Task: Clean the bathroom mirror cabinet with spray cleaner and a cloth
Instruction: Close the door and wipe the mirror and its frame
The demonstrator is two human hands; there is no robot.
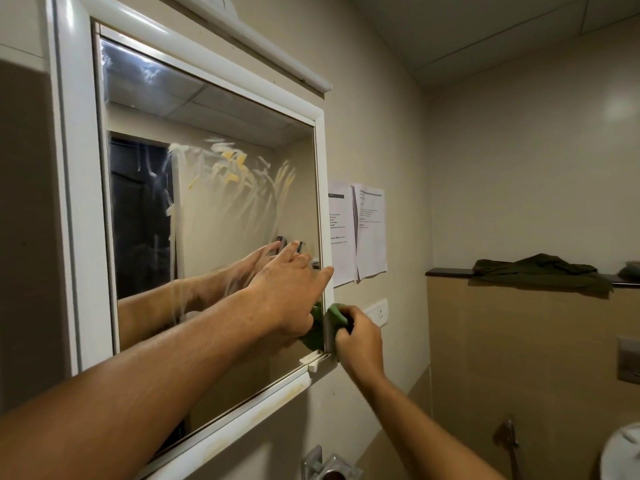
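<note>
Beige wall tiles [381,98] are seen around a white-framed mirror cabinet [69,168], which is mounted under a long white light fitting [242,39]. Its mirror [207,209] is streaked across the middle with pale and yellowish smears of cleaner, and a thin run is seen down the left part of the glass. The left grip [287,292] is laid on the glass near the mirror's right edge, fingers stretched out and nothing held, with the forefinger reaching onto the right frame. The right grip [360,341] is curled tightly round a green cloth [337,315], which is held against the cabinet's right edge just above the lower right corner; part of the cloth is reflected in the glass. Two printed sheets [360,230] are fixed to the wall just beside the cabinet's right edge, and a white socket plate [377,311] is set below them, partly behind the right grip. On a dark ledge [446,271] along the far wall a dark green garment [540,271] is lying crumpled.
</note>
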